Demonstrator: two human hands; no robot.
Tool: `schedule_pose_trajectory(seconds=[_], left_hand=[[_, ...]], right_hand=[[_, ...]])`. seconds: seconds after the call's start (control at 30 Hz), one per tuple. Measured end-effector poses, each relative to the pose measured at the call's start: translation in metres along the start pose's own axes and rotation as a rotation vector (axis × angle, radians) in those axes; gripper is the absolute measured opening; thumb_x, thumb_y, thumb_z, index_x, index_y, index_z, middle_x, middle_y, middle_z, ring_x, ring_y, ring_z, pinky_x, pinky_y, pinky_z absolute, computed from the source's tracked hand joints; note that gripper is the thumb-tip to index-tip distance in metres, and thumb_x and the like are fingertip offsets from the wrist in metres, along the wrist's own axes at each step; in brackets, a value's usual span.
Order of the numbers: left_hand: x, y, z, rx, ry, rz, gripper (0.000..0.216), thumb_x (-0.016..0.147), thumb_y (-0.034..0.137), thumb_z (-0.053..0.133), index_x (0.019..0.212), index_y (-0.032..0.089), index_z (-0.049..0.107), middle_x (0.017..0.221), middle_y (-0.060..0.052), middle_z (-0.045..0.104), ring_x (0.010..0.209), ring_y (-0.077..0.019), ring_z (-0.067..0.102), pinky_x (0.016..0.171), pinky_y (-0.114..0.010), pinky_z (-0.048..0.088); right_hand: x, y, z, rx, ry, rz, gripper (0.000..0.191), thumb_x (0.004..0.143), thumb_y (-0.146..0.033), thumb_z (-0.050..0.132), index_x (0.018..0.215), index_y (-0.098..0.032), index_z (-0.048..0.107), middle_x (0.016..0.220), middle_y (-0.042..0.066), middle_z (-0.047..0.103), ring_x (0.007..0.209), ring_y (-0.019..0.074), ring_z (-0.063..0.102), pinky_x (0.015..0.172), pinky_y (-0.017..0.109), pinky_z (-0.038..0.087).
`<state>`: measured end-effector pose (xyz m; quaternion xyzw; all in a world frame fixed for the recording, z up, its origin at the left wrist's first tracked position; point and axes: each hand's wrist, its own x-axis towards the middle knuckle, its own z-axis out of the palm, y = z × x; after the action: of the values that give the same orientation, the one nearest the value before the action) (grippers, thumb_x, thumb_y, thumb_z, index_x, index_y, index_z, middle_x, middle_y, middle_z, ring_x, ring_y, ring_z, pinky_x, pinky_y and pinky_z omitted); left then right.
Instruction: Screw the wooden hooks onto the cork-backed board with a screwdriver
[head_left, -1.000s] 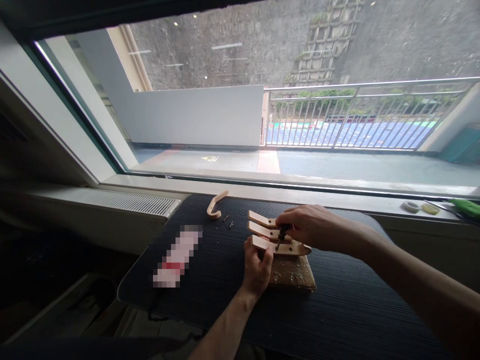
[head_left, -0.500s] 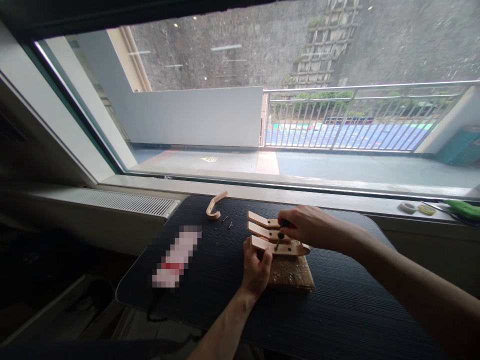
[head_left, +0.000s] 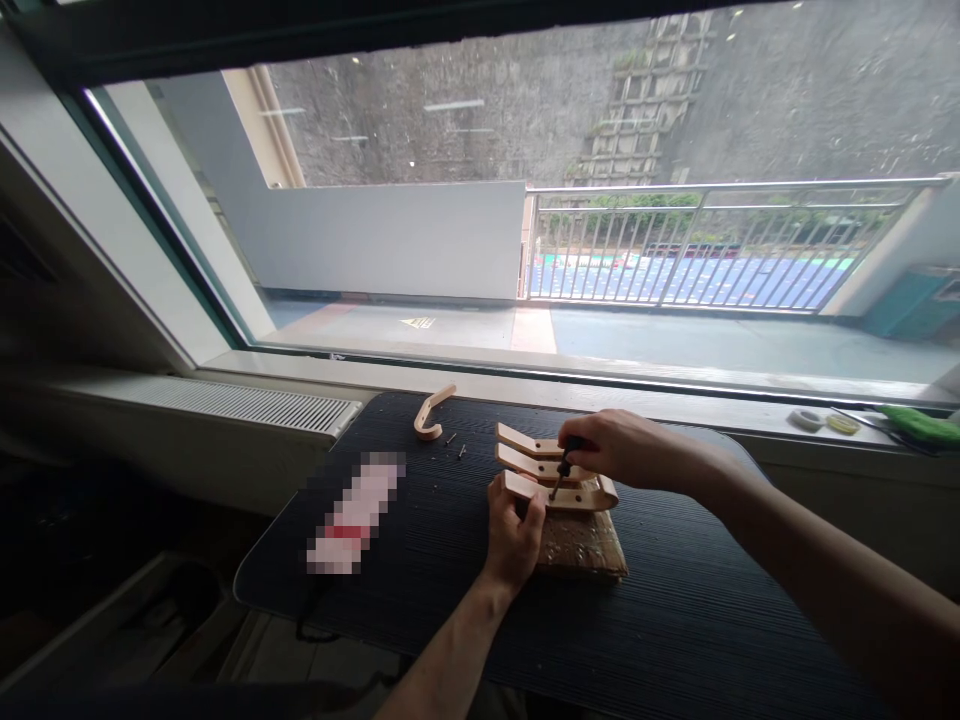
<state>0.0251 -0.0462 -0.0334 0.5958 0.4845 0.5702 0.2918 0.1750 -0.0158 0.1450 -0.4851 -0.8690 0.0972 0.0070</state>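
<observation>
My right hand (head_left: 604, 446) is closed around the dark handle of a screwdriver (head_left: 564, 466). Its tip meets a hole in the nearest wooden hook (head_left: 523, 487). My left hand (head_left: 514, 530) grips that hook's left end, thumb in front and fingers partly hidden. This hook lies across a brown wooden board (head_left: 581, 548). Behind it, a second wooden hook (head_left: 517, 461) and a third wooden hook (head_left: 516, 438) lie alongside in a row, their right ends partly covered by my right hand.
A loose wooden hook (head_left: 429, 418) lies at the back of the dark table (head_left: 360, 610). Beside it are two screws (head_left: 461, 453). A blurred pink-and-white packet (head_left: 356, 515) lies left. Tape rolls (head_left: 807, 420) and a green cloth (head_left: 919, 424) rest on the right sill.
The camera view has tilted very slightly. Both hands, the screwdriver and the hooks keep almost the same places.
</observation>
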Motion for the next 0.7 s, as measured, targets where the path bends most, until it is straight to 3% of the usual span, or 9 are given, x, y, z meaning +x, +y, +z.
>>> schedule_pose_trajectory(seconds=[0.37, 0.7], left_hand=[[0.003, -0.002, -0.009, -0.036, -0.093, -0.057, 0.014, 0.076, 0.025, 0.057, 0.085, 0.016, 0.064, 0.094, -0.006, 0.063, 0.097, -0.0221, 0.056, 0.090, -0.035, 0.044], [-0.054, 0.031, -0.056, -0.082, -0.360, -0.074, 0.018, 0.074, 0.017, 0.050, 0.079, 0.016, 0.067, 0.081, -0.003, 0.068, 0.077, -0.0175, 0.062, 0.071, -0.025, 0.049]], right_hand=[[-0.027, -0.029, 0.012, -0.117, 0.075, 0.066, 0.019, 0.083, -0.030, 0.046, 0.080, -0.020, 0.062, 0.067, 0.001, 0.062, 0.053, 0.0103, 0.048, 0.049, 0.023, 0.025], [-0.080, -0.080, 0.036, -0.095, 0.147, 0.050, 0.020, 0.080, -0.032, 0.045, 0.074, -0.022, 0.061, 0.064, 0.000, 0.061, 0.053, 0.0111, 0.046, 0.049, 0.024, 0.026]])
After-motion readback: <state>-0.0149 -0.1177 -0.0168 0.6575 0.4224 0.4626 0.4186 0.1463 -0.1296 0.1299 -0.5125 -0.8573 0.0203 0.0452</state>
